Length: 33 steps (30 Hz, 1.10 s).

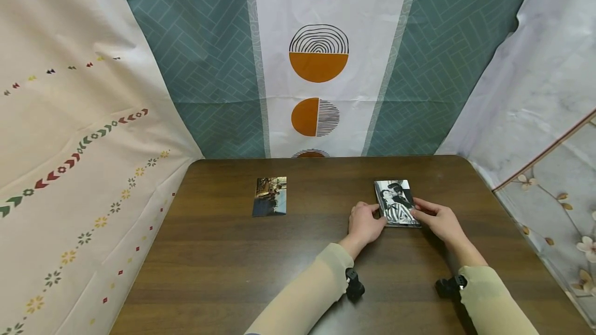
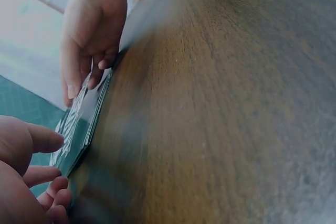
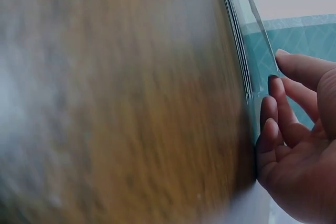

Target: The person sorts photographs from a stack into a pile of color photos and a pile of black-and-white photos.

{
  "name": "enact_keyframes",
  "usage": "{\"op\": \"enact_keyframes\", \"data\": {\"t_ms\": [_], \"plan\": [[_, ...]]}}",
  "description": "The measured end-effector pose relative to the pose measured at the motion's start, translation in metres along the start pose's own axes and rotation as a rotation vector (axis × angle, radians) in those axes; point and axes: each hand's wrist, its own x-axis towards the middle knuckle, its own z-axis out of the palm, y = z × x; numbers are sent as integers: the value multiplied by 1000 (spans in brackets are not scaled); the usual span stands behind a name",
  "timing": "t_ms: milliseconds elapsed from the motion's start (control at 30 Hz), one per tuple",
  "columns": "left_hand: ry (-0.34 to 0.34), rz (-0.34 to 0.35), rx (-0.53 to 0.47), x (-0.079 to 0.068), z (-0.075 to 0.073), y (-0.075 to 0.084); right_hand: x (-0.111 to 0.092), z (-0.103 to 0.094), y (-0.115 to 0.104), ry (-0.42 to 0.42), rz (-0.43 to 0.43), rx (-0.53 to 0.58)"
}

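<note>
A black-and-white photo card (image 1: 395, 201) is tilted up over a thin stack of cards (image 3: 239, 45) on the right half of the table. My right hand (image 1: 440, 221) pinches its right edge between thumb and fingers. At its left edge, my left hand (image 1: 365, 224) holds it with the thumb toward me. Both wrist views show a gap between this photo and the stack, whose layered edges lie close to the wood. The remaining fingers of the right hand (image 3: 299, 124) rest near the stack's end.
A color photo (image 1: 270, 198) lies flat on the brown wooden table (image 1: 223, 257), left of the middle. Patterned cloths hang around it: a green and white one (image 1: 321, 66) behind, a cream one (image 1: 93, 169) at left and a pale floral one (image 1: 535, 118) at right.
</note>
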Motion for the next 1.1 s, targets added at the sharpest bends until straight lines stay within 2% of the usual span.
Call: {"op": "enact_keyframes", "data": {"t_ms": [200,400,633,800,1100], "plan": [[40,44,-82,-1,-5,-5,0,8,-6,39,-17,18],[87,40,-172,0,-11,-12,1,16,-15,52,-26,39],[147,54,-194,4,-21,-22,3,29,-27,57,-52,51],[163,59,-237,5,-32,-32,8,40,-33,67,-67,53],[202,81,-292,7,-57,-52,16,69,-56,65,-73,124]]}}
